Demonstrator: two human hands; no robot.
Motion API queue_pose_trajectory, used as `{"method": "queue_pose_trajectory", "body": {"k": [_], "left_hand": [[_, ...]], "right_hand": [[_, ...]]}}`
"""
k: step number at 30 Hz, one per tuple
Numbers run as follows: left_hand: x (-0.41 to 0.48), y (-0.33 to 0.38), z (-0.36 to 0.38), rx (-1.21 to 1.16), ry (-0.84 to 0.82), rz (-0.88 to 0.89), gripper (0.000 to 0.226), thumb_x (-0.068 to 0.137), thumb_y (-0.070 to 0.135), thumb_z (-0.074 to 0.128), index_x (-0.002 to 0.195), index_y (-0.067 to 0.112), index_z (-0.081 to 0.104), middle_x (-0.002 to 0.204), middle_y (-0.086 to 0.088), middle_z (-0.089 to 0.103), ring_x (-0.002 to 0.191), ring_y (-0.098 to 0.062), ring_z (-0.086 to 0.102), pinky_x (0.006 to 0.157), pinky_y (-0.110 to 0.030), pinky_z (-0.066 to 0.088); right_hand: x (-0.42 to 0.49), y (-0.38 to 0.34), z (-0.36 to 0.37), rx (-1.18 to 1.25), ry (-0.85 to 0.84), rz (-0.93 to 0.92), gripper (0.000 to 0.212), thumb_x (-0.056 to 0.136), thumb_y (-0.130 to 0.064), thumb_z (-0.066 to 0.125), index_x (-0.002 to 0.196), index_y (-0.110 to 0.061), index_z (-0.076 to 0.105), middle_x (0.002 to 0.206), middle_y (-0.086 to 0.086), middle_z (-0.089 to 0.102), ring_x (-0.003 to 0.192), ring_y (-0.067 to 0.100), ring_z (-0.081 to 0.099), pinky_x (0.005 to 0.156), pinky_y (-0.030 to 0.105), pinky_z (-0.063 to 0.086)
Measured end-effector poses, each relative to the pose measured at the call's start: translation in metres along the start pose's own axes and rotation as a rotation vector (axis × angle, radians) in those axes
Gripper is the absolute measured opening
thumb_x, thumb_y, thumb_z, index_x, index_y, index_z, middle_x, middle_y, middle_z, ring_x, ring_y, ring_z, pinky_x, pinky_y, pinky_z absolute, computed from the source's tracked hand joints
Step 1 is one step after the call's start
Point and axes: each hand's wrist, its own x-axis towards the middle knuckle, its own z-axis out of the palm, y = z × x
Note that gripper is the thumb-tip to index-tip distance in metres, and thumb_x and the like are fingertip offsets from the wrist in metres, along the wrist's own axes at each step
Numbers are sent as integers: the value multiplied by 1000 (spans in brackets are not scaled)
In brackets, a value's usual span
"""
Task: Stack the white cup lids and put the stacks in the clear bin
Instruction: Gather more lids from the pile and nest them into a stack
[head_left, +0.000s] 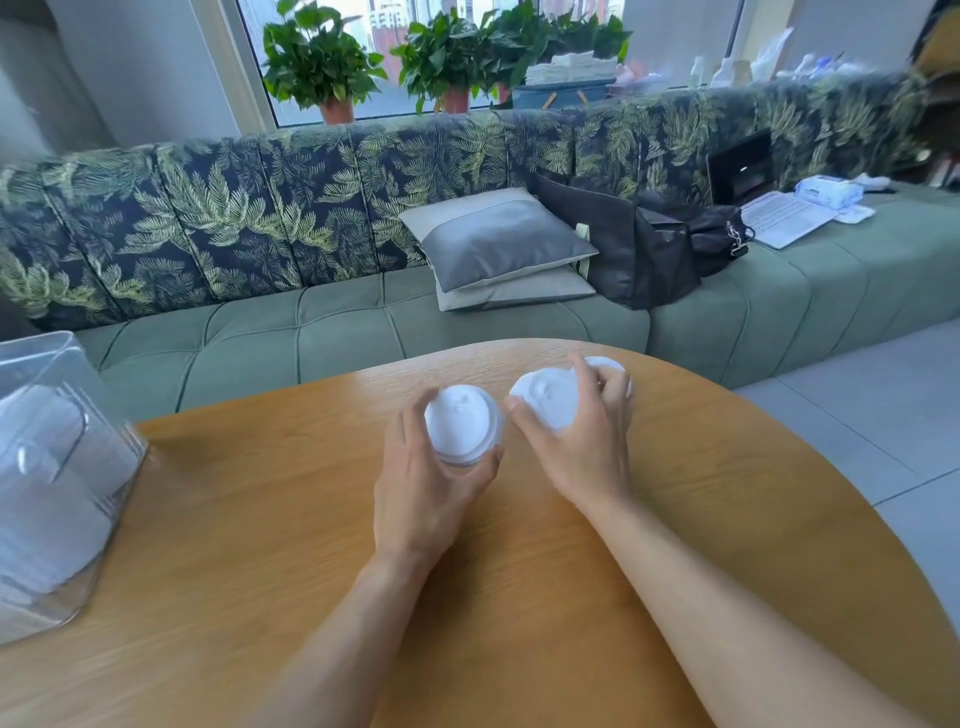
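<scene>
My left hand (423, 483) grips a short stack of white cup lids (462, 423) near the far middle of the wooden table (260, 519), fingers and thumb curled round its sides. My right hand (582, 441) holds a single white lid (548, 397), tilted up, just right of the stack. Another white lid (608, 365) lies on the table behind my right fingers, mostly hidden. The clear bin (62, 467) stands at the table's left edge with white lid stacks visible inside.
A green sofa (363, 322) with a leaf-pattern back runs behind the table, carrying grey cushions (498, 244), a black bag (649, 244) and a laptop (769, 208). Potted plants (322, 62) line the windowsill. Grey tiled floor (883, 405) lies to the right.
</scene>
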Motion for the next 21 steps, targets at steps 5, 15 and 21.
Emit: {"method": "queue_pose_trajectory", "body": {"k": [5,15,21], "left_hand": [[-37,8,-22,-23,0,-22,87,71,68,74,144,43,33,131,32,39,128,-2,47,87,-23,40],[-133,28,-87,-28,-21,-92,88,71,70,76,144,46,32,137,31,42,125,8,45,79,-3,35],[-178,38,-113,-26,0,-120,88,72,64,78,145,44,33,134,37,40,128,8,44,77,2,37]], "right_hand": [[-42,-19,-21,201,-62,71,73,69,-66,83,123,-34,45,121,-14,39,105,-4,43,85,14,36],[-141,-69,-55,395,-91,395,59,81,-80,58,113,-30,56,106,-20,64,100,-1,60,76,13,43],[-177,-82,-69,688,-164,696,22,103,-41,58,107,-20,64,107,-2,70,101,16,63,91,36,50]]}}
